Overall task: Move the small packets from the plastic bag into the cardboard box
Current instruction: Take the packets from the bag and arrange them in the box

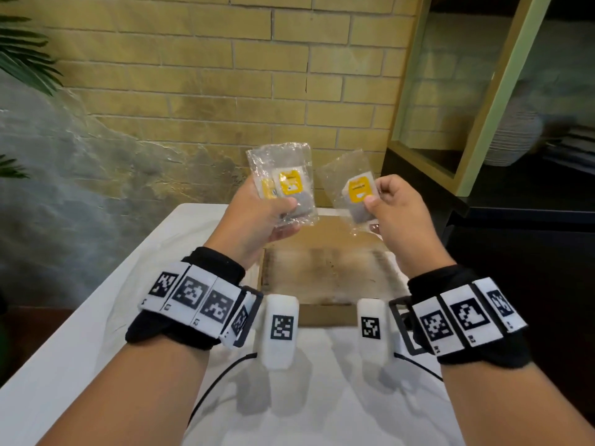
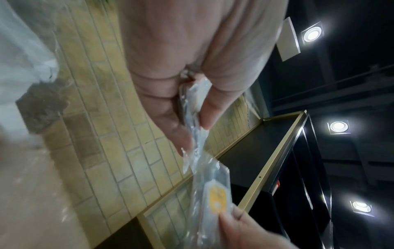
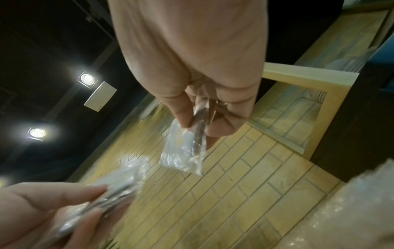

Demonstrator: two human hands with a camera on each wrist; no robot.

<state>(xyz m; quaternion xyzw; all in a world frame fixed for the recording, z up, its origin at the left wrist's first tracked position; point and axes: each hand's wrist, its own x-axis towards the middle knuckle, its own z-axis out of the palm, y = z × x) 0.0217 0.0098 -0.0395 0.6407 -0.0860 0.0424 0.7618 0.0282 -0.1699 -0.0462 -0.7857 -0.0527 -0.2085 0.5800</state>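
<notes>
L hand (image 1: pixel 257 217) holds a clear bag of packets (image 1: pixel 283 181) upright, thumb across the front, fingers (image 1: pixel 285 231) curled behind; yellow labels show just above the thumb. R hand (image 1: pixel 397 214) pinches a second clear bag (image 1: pixel 352 188) w/ one yellow-label packet inside, thumb on front, fingers (image 3: pixel 221 124) folded behind. The two bags are near each other, not touching. Cardboard box (image 1: pixel 322 272) sits open on the white counter (image 1: pixel 80 346) below both sets of fingers, clear wrap lying inside it.
</notes>
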